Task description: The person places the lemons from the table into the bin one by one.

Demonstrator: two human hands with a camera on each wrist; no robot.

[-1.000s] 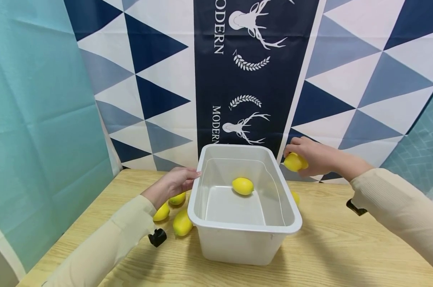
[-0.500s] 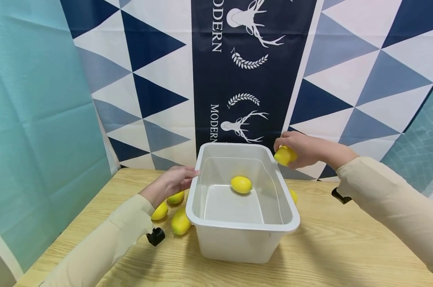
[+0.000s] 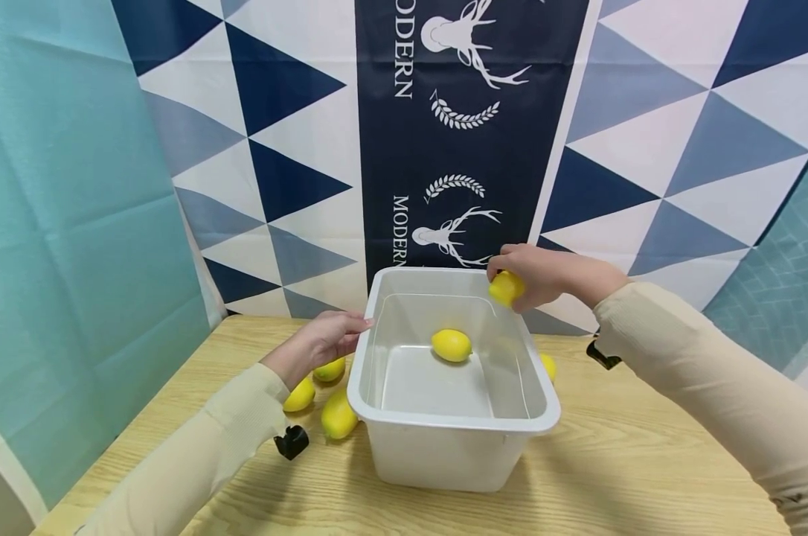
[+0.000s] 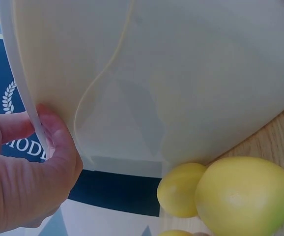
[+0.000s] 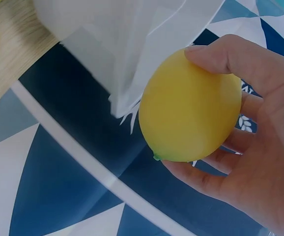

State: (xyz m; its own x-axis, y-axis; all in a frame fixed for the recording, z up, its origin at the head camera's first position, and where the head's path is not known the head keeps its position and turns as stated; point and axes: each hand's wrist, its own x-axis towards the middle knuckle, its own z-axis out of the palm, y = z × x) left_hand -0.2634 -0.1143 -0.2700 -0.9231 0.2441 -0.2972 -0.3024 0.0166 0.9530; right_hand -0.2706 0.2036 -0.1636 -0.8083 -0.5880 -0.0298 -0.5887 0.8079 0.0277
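A whitish plastic tub (image 3: 454, 426) stands on the wooden table, with one lemon (image 3: 451, 345) lying on its floor. My left hand (image 3: 324, 341) pinches the tub's left rim between thumb and fingers, seen close in the left wrist view. Over the tub's far right corner, my right hand (image 3: 541, 277) holds another lemon (image 5: 190, 105), its thumb on one side and its fingers behind. The green tip of that lemon points down and left in the right wrist view.
Several lemons lie on the table left of the tub, one lemon (image 3: 339, 414) close to its wall. Part of another lemon (image 3: 547, 368) shows past the tub's right side. A patterned curtain (image 3: 297, 149) hangs behind the wooden table (image 3: 618, 447).
My right hand has carried its lemon leftward and slightly up, from right of the tub to over its far right corner. The left hand keeps its grip on the rim.
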